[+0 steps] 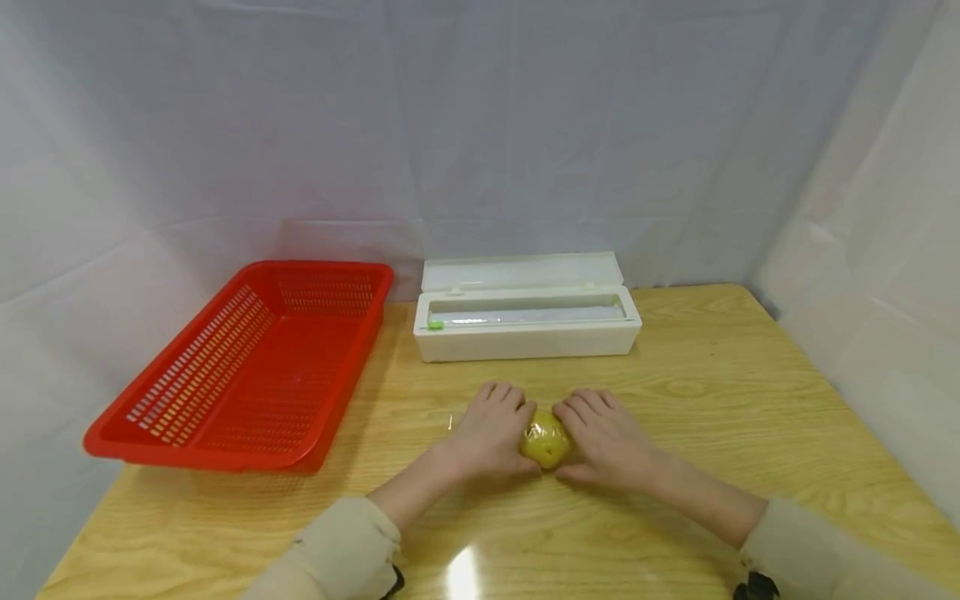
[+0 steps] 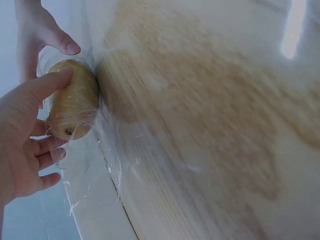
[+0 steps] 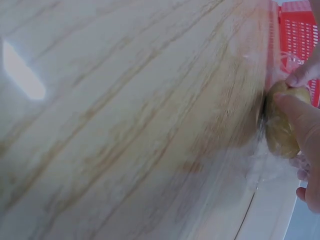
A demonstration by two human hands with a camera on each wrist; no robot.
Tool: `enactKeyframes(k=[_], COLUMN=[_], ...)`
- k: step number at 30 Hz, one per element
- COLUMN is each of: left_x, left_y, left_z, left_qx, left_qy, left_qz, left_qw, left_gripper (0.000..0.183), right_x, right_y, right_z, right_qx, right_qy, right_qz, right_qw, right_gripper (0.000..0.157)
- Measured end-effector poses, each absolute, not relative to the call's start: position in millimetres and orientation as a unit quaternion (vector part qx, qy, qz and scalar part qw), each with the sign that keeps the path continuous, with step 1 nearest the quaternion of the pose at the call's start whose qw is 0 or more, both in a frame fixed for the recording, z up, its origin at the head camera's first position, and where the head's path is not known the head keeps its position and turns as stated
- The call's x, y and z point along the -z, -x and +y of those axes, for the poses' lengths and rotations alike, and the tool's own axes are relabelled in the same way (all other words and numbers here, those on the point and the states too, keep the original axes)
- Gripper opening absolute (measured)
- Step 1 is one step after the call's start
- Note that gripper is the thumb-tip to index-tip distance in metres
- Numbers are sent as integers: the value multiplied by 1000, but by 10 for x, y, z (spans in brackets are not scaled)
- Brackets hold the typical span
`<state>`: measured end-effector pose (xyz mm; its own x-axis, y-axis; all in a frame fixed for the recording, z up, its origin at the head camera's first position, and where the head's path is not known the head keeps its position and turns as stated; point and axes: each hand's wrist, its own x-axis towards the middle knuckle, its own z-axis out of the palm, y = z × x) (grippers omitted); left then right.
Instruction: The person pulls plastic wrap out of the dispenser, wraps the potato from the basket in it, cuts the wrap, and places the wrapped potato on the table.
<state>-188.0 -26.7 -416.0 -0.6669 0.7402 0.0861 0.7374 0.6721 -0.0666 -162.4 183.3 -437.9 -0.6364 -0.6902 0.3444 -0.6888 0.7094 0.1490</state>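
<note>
L hand and R hand are gripping, from opp. sides, a rounded yellow potato-like item w/ clear plastic film round it, lower ctr of head view.

The setting was a screened tabletop booth, laid out like a small staged workspace. Pale, lightly creased sheeting hung behind a glossy, yellowish wood-grain table and along both its sides, enclosing the working area; the type of room beyond could not be told. Kitchen wares lent a domestic character: a red, rectangular, slotted plastic basket stood at the left, and a white, oblong, open-lidded box near the back held a roll of clear, shiny film. A yellow, rounded, fruit-like object, wrapped in similar film, sat nearer the front edge.
</note>
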Motion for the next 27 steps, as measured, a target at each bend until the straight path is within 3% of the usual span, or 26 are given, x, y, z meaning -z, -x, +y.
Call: enactKeyframes(k=[8,18,27], left_x=[4181,4193,4232], left_y=[1898,1883,1851], left_z=[-262,-262,-276], left_qx=[-5,-15,-43], left_qy=[392,393,411], left_qz=[-919,-919,-907], left_qw=[41,32,77], left_gripper=[70,75,74], right_x=[4454,4367,4364], right_y=[1678,1718,1744], right_z=[1788,1769,1801], right_qx=[25,0,-13], right_qy=[-372,-351,-368], right_qz=[-902,-926,-921], right_qw=[218,135,126], right_gripper=[72,68,67])
